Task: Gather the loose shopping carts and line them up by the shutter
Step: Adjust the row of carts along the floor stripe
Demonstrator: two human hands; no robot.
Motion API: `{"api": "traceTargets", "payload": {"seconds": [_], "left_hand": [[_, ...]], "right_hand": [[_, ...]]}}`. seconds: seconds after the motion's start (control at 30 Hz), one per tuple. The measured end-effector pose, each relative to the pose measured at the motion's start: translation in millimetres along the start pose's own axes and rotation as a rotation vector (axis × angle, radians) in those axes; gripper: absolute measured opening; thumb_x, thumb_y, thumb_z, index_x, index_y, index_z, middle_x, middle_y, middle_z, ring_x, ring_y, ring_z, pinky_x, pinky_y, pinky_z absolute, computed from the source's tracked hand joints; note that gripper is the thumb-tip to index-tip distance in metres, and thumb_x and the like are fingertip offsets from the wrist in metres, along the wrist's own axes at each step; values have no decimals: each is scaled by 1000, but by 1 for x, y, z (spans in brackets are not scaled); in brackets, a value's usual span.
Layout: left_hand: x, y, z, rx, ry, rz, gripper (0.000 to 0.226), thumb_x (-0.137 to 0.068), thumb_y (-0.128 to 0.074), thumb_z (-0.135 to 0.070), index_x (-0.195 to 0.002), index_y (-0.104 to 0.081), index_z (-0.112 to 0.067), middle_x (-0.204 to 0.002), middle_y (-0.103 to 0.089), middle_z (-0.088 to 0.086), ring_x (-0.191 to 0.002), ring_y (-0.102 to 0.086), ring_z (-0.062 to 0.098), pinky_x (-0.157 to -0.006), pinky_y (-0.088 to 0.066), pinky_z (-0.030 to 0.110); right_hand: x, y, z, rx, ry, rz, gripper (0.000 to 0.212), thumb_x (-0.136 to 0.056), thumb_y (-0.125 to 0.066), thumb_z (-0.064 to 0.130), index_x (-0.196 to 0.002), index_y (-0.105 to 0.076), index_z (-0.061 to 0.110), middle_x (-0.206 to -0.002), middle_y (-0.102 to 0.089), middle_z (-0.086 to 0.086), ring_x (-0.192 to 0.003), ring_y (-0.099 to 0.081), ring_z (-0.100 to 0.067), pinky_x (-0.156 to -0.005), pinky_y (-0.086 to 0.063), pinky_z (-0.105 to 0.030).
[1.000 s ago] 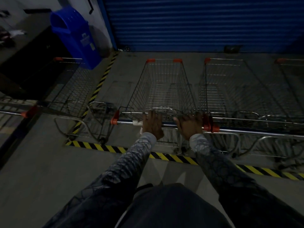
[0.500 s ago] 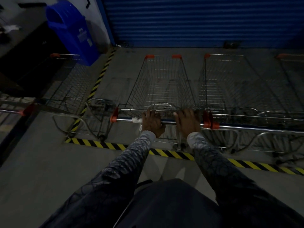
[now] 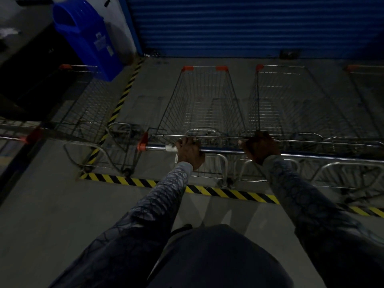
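Right hand (image 3: 260, 147) slid along handle (image 3: 220, 151), neighbour cart (image 3: 291, 100) alongside

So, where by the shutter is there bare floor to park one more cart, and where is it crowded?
Free: the floor strip between the left cart and the middle cart, along the striped tape; also the band between the cart fronts and the shutter. Crowded: right of the middle cart, where the right cart stands close beside it.

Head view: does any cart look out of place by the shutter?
Yes: the left cart sits outside the striped tape, its base straddling the line, while the held cart and its right neighbour stand inside.
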State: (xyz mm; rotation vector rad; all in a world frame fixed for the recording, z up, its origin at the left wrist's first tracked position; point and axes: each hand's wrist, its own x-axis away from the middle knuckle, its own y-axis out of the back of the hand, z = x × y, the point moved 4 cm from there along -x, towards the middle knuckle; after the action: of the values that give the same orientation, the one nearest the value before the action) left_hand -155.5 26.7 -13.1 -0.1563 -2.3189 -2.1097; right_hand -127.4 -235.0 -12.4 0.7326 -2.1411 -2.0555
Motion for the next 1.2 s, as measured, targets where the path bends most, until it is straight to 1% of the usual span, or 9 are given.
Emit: {"api": "traceTargets", "payload": {"seconds": [0.23, 0.33, 0.5, 0.67, 0.77, 0.83, 0.9, 1.0, 1.2], "left_hand": [[6, -2, 1, -15, -30, -29, 44, -83, -62, -41, -117, -70, -14, -125, -58, 15, -127, -41, 39, -106, -24, 53], [7, -1, 0, -22, -30, -22, 43, -84, -62, -41, -116, -70, -13, -125, -58, 15, -128, -41, 39, -106, -25, 54], [7, -3, 0, -22, -12, -58, 40, -75, -71, -35, -107, -72, -10, -113, -65, 18, -118, -50, 42, -101, -32, 57], [4, -6, 0, -20, 0, -69, 37, -72, -74, -33, -101, -74, -9, -108, -66, 18, -115, -53, 42, -101, -32, 58], [2, -8, 0, -32, 7, -66, 37, -69, -76, -33, -98, -76, -10, -106, -67, 18, -112, -54, 42, -98, -36, 57], [1, -8, 0, -39, 9, -63, 38, -72, -74, -34, -101, -74, -9, -110, -66, 19, -115, -52, 43, -99, -35, 57], [0, -8, 1, -41, 2, -63, 38, -74, -73, -33, -103, -73, -9, -112, -64, 20, -117, -51, 43, -99, -34, 57], [-1, -8, 0, -47, 3, -50, 38, -76, -70, -35, -105, -73, -10, -116, -64, 19, -119, -49, 42, -100, -33, 56], [1, -6, -1, -79, -21, -16, 44, -87, -60, -40, -121, -65, -13, -128, -56, 16, -127, -41, 39, -106, -26, 53]], "right_hand": [[5, -2, 4, 106, 4, 199, 96, -100, 5, 62, -88, -81, 21, -99, -77, -2, -116, -59, -29, -104, -34, -45], [7, -1, 4, 109, -7, 223, 90, -100, -2, 62, -89, -80, 19, -103, -77, -1, -122, -57, -28, -107, -29, -44], [9, 1, 2, 14, -12, 135, 90, -102, -7, 63, -83, -79, 12, -93, -78, -6, -116, -61, -32, -106, -42, -48], [8, -5, 0, -36, -40, 97, 92, -102, -4, 63, -80, -78, 12, -86, -77, -6, -113, -62, -33, -104, -43, -48], [8, -2, 0, -56, -15, 49, 73, -104, -22, 56, -91, -80, 14, -90, -78, -7, -111, -63, -34, -101, -45, -50], [8, -2, 0, -57, -8, 62, 63, -101, -29, 52, -95, -81, 16, -94, -78, -6, -113, -62, -34, -101, -44, -52], [7, -5, -1, -39, -15, 96, 68, -101, -26, 56, -92, -81, 16, -92, -78, -5, -114, -61, -34, -101, -43, -52], [7, -8, -3, -16, -19, 127, 84, -103, -10, 62, -90, -80, 16, -89, -77, -5, -111, -60, -34, -100, -43, -51], [8, -10, -4, -6, -40, 110, 80, -105, -15, 61, -91, -79, 15, -97, -73, -6, -113, -56, -32, -99, -39, -48]]}}
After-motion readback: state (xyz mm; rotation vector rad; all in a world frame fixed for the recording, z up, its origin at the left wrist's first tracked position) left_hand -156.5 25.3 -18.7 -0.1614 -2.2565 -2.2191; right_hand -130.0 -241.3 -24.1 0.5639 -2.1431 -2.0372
